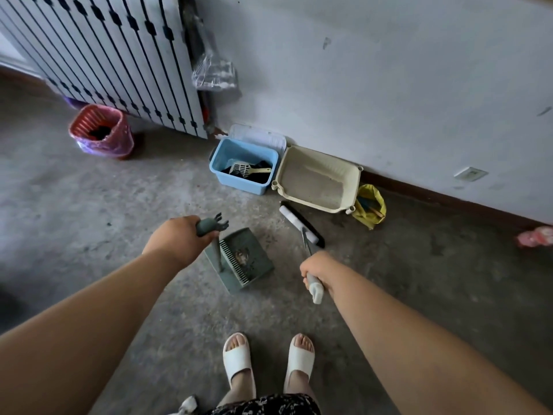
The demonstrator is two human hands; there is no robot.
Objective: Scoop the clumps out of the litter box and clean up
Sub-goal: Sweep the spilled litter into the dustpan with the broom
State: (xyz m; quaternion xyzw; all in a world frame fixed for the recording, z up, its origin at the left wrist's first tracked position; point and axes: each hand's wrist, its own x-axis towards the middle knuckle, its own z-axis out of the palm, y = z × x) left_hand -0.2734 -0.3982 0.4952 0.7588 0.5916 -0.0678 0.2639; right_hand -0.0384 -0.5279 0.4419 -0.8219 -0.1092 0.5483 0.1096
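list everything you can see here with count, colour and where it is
litter box: 1, cream, against the wall, sandy litter inside
storage bin: 1, blue, just left of the litter box
litter scoop: 1, white, inside the storage bin
dustpan: 1, grey-green, on the floor at centre, debris in it
broom: 1, white and black head, on the floor in front of the litter box
waste basket: 1, red with pink liner, far left
bag: 1, yellow, right of the litter box
slatted panel: 1, white, upper left
slippers: 2, white, on the feet
left hand: 1, grips the dustpan handle
right hand: 1, grips the broom handle
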